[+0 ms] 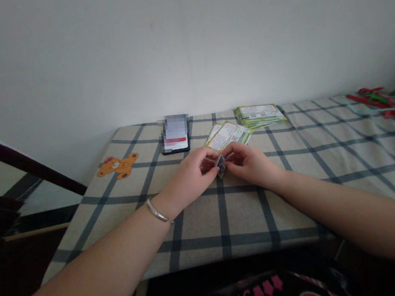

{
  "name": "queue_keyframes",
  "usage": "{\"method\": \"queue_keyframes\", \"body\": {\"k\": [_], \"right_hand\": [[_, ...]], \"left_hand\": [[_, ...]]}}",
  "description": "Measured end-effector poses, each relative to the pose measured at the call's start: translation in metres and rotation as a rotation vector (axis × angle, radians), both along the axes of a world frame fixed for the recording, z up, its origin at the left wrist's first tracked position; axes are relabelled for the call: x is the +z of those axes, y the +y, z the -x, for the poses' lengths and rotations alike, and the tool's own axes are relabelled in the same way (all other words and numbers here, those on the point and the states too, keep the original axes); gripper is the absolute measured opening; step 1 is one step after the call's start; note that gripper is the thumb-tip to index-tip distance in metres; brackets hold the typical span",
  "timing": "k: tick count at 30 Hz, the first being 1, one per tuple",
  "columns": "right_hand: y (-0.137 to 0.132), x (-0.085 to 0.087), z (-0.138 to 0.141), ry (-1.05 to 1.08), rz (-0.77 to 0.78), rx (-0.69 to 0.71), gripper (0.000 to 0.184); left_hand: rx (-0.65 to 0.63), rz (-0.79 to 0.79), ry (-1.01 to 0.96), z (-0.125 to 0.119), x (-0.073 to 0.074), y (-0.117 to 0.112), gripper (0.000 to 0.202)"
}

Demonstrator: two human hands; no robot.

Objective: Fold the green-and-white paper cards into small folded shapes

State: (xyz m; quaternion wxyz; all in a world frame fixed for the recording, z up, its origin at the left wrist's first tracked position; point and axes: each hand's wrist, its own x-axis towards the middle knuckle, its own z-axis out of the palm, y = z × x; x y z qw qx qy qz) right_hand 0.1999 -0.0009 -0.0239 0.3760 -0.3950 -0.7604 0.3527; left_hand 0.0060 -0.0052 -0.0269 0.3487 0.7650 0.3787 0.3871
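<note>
Between my two hands, over the middle of the checked tablecloth, is a small grey folded piece (221,166) with a pale edge. It looks like folded paper or foil; its exact kind cannot be made out. My left hand (197,168) pinches it from the left with thumb and fingers, and a silver bangle circles that wrist. From the other side my right hand (250,164) grips it the same way. Just behind the fingers lie several fanned green-and-white printed cards (229,133), partly covered by the hands.
A phone (176,138) with its screen lit lies at the back, near the wall (189,52). Behind the right hand is a stack of similar cards (262,114). A bear picture (118,168) marks the cloth's left side. Red and green ribbons (387,103) lie tangled far right.
</note>
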Motion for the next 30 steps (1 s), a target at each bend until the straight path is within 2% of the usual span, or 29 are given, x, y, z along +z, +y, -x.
{"method": "queue_keyframes", "body": {"k": [5, 9, 12, 21, 30], "right_hand": [[0.0015, -0.0014, -0.0014, -0.011, -0.031, -0.013, 0.01], [0.0014, -0.0004, -0.0028, -0.051, -0.064, -0.046, 0.011], [0.0018, 0.0011, -0.0035, -0.108, -0.1, -0.081, 0.014], [0.0011, 0.0058, -0.0044, -0.184, -0.138, -0.087, 0.02], [0.0002, 0.0082, -0.0019, -0.284, -0.119, -0.08, 0.021]], "left_hand": [[0.002, -0.022, 0.011, 0.0013, 0.0015, 0.0011, 0.019], [0.071, -0.199, 0.171, 0.0051, 0.0061, 0.0011, 0.021], [0.077, -0.235, 0.229, 0.0077, 0.0075, 0.0023, 0.021], [0.031, -0.112, 0.178, 0.0067, 0.0086, 0.0036, 0.02], [0.051, -0.101, 0.192, 0.0065, 0.0078, 0.0039, 0.025]]}}
